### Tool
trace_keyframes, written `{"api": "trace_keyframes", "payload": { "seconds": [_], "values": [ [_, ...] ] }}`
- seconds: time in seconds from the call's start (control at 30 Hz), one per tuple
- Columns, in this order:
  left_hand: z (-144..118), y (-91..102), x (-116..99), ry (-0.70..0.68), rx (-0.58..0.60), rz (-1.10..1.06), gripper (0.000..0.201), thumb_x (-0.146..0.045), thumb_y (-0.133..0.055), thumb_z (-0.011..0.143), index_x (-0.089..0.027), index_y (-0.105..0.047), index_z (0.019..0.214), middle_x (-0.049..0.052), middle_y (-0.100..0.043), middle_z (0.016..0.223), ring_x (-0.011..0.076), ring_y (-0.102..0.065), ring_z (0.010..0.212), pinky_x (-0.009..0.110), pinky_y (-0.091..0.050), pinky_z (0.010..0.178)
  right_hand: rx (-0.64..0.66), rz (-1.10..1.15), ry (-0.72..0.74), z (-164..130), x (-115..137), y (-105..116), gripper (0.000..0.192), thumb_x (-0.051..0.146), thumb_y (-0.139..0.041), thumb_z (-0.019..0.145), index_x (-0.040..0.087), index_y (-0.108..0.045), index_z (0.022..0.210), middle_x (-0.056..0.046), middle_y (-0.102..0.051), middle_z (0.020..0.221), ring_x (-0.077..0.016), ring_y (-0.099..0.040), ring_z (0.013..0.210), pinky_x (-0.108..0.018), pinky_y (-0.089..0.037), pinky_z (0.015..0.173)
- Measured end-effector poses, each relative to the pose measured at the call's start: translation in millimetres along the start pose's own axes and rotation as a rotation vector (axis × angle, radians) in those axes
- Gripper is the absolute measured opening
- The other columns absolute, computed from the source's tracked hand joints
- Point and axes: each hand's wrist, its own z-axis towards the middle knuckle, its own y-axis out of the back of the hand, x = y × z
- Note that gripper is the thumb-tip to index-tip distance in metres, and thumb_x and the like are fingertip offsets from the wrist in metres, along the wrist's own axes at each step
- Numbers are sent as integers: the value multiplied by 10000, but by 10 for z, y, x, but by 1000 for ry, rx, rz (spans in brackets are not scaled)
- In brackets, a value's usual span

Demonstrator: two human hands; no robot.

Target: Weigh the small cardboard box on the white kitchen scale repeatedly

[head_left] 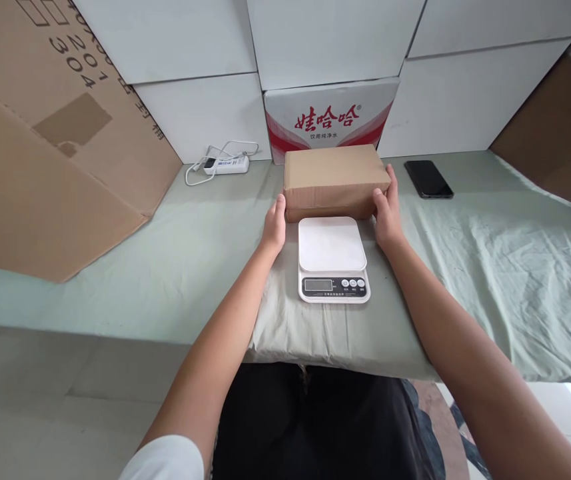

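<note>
A closed brown cardboard box is between my two hands, just behind a white kitchen scale. My left hand presses on the box's left side, thumb up near the front corner. On the right end, my right hand grips the box with its thumb on the front face and fingers along the side. The scale's square platform carries nothing, and its display looks blank. Whether the box rests fully on the cloth or is slightly raised, I cannot tell.
A white power strip with a cable lies at the back left, and a black phone at the back right. Large cardboard cartons flank the green-clothed table. Behind stand white boxes and a red-and-white carton.
</note>
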Motion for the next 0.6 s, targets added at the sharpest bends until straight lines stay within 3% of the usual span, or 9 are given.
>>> {"api": "trace_keyframes", "payload": {
  "seconds": [0.17,0.3,0.47,0.6],
  "values": [
    [62,9,79,-46,11,13,1001,-1000,-406,981,-238,-679,1570,152,-698,1709,375,-555,1707,523,-455,1409,22,4,6,16,50,-80,1169,982,-561,857,408,-229,1819,-55,-356,1938,-379,-332,1824,-688,-291,1499],
    [11,24,-99,-199,-15,38,1028,-1041,-463,922,-242,-729,1512,160,-711,1686,390,-535,1717,533,-413,1435,-38,11,150,42,431,-69,1119,972,-540,883,421,-250,1813,-26,-316,1945,-381,-253,1851,-700,-235,1517],
    [-515,100,-546,-378,39,72,897,-936,-405,1033,-283,-717,1562,125,-743,1648,360,-530,1719,492,-440,1412,-46,0,267,-248,1161,246,1059,920,-625,908,385,-355,1781,-57,-348,1923,-441,-179,1860,-712,-239,1520],
    [-1077,219,-626,-351,71,73,882,-901,-411,1051,-259,-723,1568,149,-791,1567,383,-598,1660,520,-490,1380,-11,-43,321,-706,1276,445,1059,905,-647,906,409,-338,1789,-47,-345,1910,-496,-227,1834,-784,-288,1478]
  ]
}}
